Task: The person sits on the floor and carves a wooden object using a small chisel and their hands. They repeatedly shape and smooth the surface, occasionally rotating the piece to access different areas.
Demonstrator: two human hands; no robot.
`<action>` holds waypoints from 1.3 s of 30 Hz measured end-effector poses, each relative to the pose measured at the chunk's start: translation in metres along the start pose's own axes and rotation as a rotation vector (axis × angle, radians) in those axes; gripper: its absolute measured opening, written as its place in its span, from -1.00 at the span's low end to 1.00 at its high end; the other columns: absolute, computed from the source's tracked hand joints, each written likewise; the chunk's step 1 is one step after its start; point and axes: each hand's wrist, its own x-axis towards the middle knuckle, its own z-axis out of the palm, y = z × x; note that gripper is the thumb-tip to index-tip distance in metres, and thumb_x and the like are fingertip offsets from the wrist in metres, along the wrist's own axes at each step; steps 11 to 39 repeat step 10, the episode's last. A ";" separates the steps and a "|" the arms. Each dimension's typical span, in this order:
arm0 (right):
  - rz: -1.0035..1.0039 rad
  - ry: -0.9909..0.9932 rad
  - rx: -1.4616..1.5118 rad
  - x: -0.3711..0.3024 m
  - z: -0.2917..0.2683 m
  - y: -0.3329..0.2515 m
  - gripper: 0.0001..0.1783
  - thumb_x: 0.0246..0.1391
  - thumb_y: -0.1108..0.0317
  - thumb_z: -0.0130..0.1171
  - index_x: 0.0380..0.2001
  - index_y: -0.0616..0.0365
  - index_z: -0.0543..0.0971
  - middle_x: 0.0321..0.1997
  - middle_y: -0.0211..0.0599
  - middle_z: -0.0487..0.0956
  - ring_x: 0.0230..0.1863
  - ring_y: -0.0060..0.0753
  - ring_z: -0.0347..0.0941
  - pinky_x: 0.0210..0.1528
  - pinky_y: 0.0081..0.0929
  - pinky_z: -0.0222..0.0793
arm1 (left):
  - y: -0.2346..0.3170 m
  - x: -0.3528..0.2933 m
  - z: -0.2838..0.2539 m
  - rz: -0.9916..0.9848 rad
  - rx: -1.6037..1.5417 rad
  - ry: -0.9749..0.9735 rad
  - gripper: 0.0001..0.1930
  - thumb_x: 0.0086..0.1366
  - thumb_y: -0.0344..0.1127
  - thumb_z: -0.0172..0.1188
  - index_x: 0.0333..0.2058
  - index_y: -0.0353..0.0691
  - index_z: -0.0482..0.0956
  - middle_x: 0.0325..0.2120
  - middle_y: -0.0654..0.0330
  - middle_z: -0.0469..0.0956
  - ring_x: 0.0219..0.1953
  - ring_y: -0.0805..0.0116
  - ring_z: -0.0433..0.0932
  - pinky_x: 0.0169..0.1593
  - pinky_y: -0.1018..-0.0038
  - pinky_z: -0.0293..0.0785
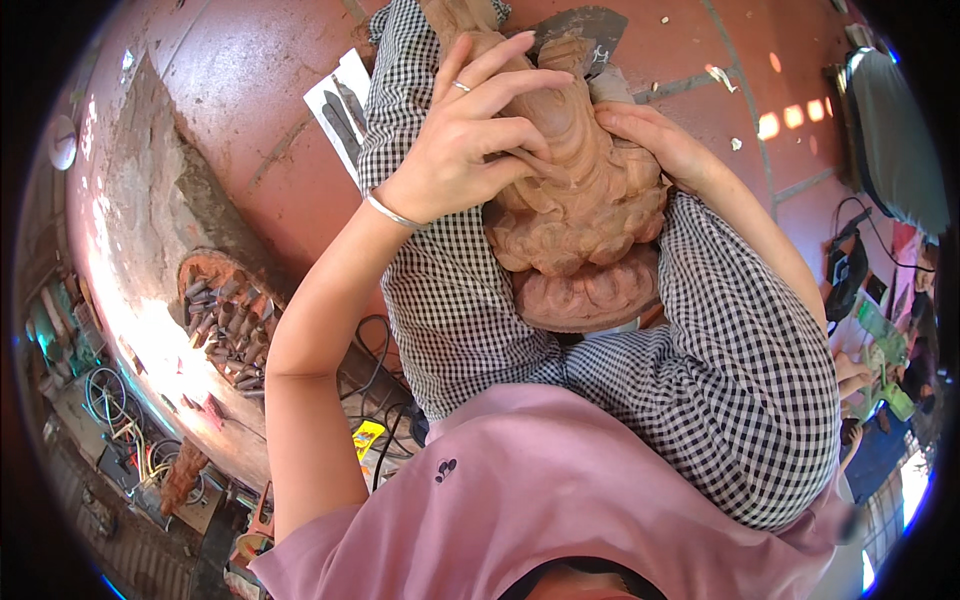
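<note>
A reddish-brown wood carving (585, 215) with flowing folds and a lobed, rounded base lies in my lap, between my legs in checked trousers. My left hand (485, 135), with a ring and a bangle, is over its upper left part. Its thumb and index finger are pinched at the wood, on a thin brownish edge too small to name; the other fingers are spread. Curled against the carving's right side, my right hand (655, 140) steadies it. Its fingertips rest on the wood, and the thumb is hidden.
To the left lies a big log (215, 200) with a hollow holding several dark chisel-like tools (228, 325). Dark flat tools (345, 115) lie on a white sheet beside my left leg. Cables (375, 345) run by my left hip. Wood chips dot the red tiled floor (700, 60).
</note>
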 end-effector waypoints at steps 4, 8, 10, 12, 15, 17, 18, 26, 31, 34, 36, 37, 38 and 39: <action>-0.023 0.061 -0.104 -0.005 0.005 -0.004 -0.52 0.38 0.12 0.01 0.16 0.27 0.47 0.12 -0.27 0.55 0.15 -0.49 0.44 0.19 -0.56 0.35 | 0.010 0.004 0.009 0.046 0.021 -0.006 -0.81 -0.14 -0.43 0.46 -0.52 -0.04 0.64 0.09 0.30 0.57 0.37 0.05 0.25 0.44 -0.08 -0.10; 0.025 -0.031 0.022 -0.004 0.001 -0.004 -0.51 0.38 0.13 0.00 0.18 0.27 0.46 0.14 -0.27 0.54 0.17 -0.50 0.42 0.21 -0.56 0.33 | 0.005 -0.011 -0.004 -0.031 -0.035 0.002 -0.81 -0.14 -0.38 0.50 -0.53 -0.05 0.64 0.06 0.30 0.59 0.37 0.05 0.25 0.44 -0.07 -0.10; 0.019 -0.058 0.026 0.000 0.000 -0.001 -0.48 0.37 0.07 0.02 0.18 0.26 0.45 0.15 -0.27 0.54 0.19 -0.47 0.40 0.27 -0.52 0.27 | 0.002 -0.016 -0.003 -0.064 -0.047 0.006 -0.83 -0.10 -0.36 0.50 -0.52 -0.04 0.66 0.06 0.27 0.59 0.39 0.02 0.20 0.45 -0.07 -0.14; 0.019 -0.058 0.026 0.000 0.000 -0.001 -0.48 0.37 0.07 0.02 0.18 0.26 0.45 0.15 -0.27 0.54 0.19 -0.47 0.40 0.27 -0.52 0.27 | 0.002 -0.016 -0.003 -0.064 -0.047 0.006 -0.83 -0.10 -0.36 0.50 -0.52 -0.04 0.66 0.06 0.27 0.59 0.39 0.02 0.20 0.45 -0.07 -0.14; 0.019 -0.058 0.026 0.000 0.000 -0.001 -0.48 0.37 0.07 0.02 0.18 0.26 0.45 0.15 -0.27 0.54 0.19 -0.47 0.40 0.27 -0.52 0.27 | 0.002 -0.016 -0.003 -0.064 -0.047 0.006 -0.83 -0.10 -0.36 0.50 -0.52 -0.04 0.66 0.06 0.27 0.59 0.39 0.02 0.20 0.45 -0.07 -0.14; 0.019 -0.058 0.026 0.000 0.000 -0.001 -0.48 0.37 0.07 0.02 0.18 0.26 0.45 0.15 -0.27 0.54 0.19 -0.47 0.40 0.27 -0.52 0.27 | 0.002 -0.016 -0.003 -0.064 -0.047 0.006 -0.83 -0.10 -0.36 0.50 -0.52 -0.04 0.66 0.06 0.27 0.59 0.39 0.02 0.20 0.45 -0.07 -0.14; 0.019 -0.058 0.026 0.000 0.000 -0.001 -0.48 0.37 0.07 0.02 0.18 0.26 0.45 0.15 -0.27 0.54 0.19 -0.47 0.40 0.27 -0.52 0.27 | 0.002 -0.016 -0.003 -0.064 -0.047 0.006 -0.83 -0.10 -0.36 0.50 -0.52 -0.04 0.66 0.06 0.27 0.59 0.39 0.02 0.20 0.45 -0.07 -0.14; 0.019 -0.058 0.026 0.000 0.000 -0.001 -0.48 0.37 0.07 0.02 0.18 0.26 0.45 0.15 -0.27 0.54 0.19 -0.47 0.40 0.27 -0.52 0.27 | 0.002 -0.016 -0.003 -0.064 -0.047 0.006 -0.83 -0.10 -0.36 0.50 -0.52 -0.04 0.66 0.06 0.27 0.59 0.39 0.02 0.20 0.45 -0.07 -0.14; 0.019 -0.058 0.026 0.000 0.000 -0.001 -0.48 0.37 0.07 0.02 0.18 0.26 0.45 0.15 -0.27 0.54 0.19 -0.47 0.40 0.27 -0.52 0.27 | 0.002 -0.016 -0.003 -0.064 -0.047 0.006 -0.83 -0.10 -0.36 0.50 -0.52 -0.04 0.66 0.06 0.27 0.59 0.39 0.02 0.20 0.45 -0.07 -0.14; 0.019 -0.058 0.026 0.000 0.000 -0.001 -0.48 0.37 0.07 0.02 0.18 0.26 0.45 0.15 -0.27 0.54 0.19 -0.47 0.40 0.27 -0.52 0.27 | 0.002 -0.016 -0.003 -0.064 -0.047 0.006 -0.83 -0.10 -0.36 0.50 -0.52 -0.04 0.66 0.06 0.27 0.59 0.39 0.02 0.20 0.45 -0.07 -0.14; 0.019 -0.058 0.026 0.000 0.000 -0.001 -0.48 0.37 0.07 0.02 0.18 0.26 0.45 0.15 -0.27 0.54 0.19 -0.47 0.40 0.27 -0.52 0.27 | 0.002 -0.016 -0.003 -0.064 -0.047 0.006 -0.83 -0.10 -0.36 0.50 -0.52 -0.04 0.66 0.06 0.27 0.59 0.39 0.02 0.20 0.45 -0.07 -0.14; 0.019 -0.058 0.026 0.000 0.000 -0.001 -0.48 0.37 0.07 0.02 0.18 0.26 0.45 0.15 -0.27 0.54 0.19 -0.47 0.40 0.27 -0.52 0.27 | 0.002 -0.016 -0.003 -0.064 -0.047 0.006 -0.83 -0.10 -0.36 0.50 -0.52 -0.04 0.66 0.06 0.27 0.59 0.39 0.02 0.20 0.45 -0.07 -0.14; 0.019 -0.058 0.026 0.000 0.000 -0.001 -0.48 0.37 0.07 0.02 0.18 0.26 0.45 0.15 -0.27 0.54 0.19 -0.47 0.40 0.27 -0.52 0.27 | 0.002 -0.016 -0.003 -0.064 -0.047 0.006 -0.83 -0.10 -0.36 0.50 -0.52 -0.04 0.66 0.06 0.27 0.59 0.39 0.02 0.20 0.45 -0.07 -0.14; 0.019 -0.058 0.026 0.000 0.000 -0.001 -0.48 0.37 0.07 0.02 0.18 0.26 0.45 0.15 -0.27 0.54 0.19 -0.47 0.40 0.27 -0.52 0.27 | 0.002 -0.016 -0.003 -0.064 -0.047 0.006 -0.83 -0.10 -0.36 0.50 -0.52 -0.04 0.66 0.06 0.27 0.59 0.39 0.02 0.20 0.45 -0.07 -0.14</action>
